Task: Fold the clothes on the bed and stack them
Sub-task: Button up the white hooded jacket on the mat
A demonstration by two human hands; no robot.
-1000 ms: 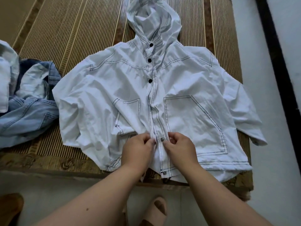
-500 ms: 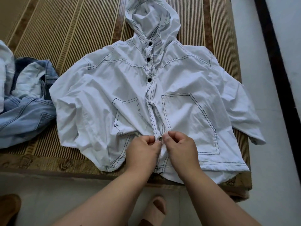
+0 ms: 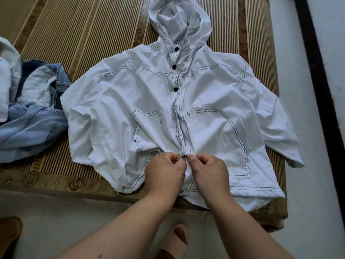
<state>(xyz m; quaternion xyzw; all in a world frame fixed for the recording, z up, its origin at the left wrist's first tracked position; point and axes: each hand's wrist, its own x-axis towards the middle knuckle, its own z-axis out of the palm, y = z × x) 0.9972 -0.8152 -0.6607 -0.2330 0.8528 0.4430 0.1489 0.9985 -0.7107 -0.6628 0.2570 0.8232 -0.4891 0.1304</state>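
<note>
My left hand (image 3: pixel 165 171) and right hand (image 3: pixel 209 171) are close together, knuckles nearly meeting, low on the front of the white jacket (image 3: pixel 214 94). Each one pinches an edge of the front opening between thumb and curled fingers. A small dark snap (image 3: pixel 184 156) shows right between my thumbs. I cannot tell whether its two halves are joined.

The jacket lies front up on the striped mat (image 3: pixel 84 34), spread out ahead of my hands. Its hood (image 3: pixel 179 21) is the part farthest from me. Three black buttons (image 3: pixel 174 66) run up the front beyond my fingers. A stitched pocket (image 3: pixel 224 143) sits just right of my right hand, and another sits beyond my left. One sleeve (image 3: pixel 280 139) reaches well out to the right, its cuff at the mat's edge. Under my wrists the hem hangs slightly over the near edge of the bed (image 3: pixel 56 191).

Well off to the left of my left hand, crumpled jeans (image 3: pixel 31 126) lie just beside the jacket's other sleeve. A white cloth (image 3: pixel 7 75) lies at their far side. Below my forearms, a sandal (image 3: pixel 176 240) rests on the floor.
</note>
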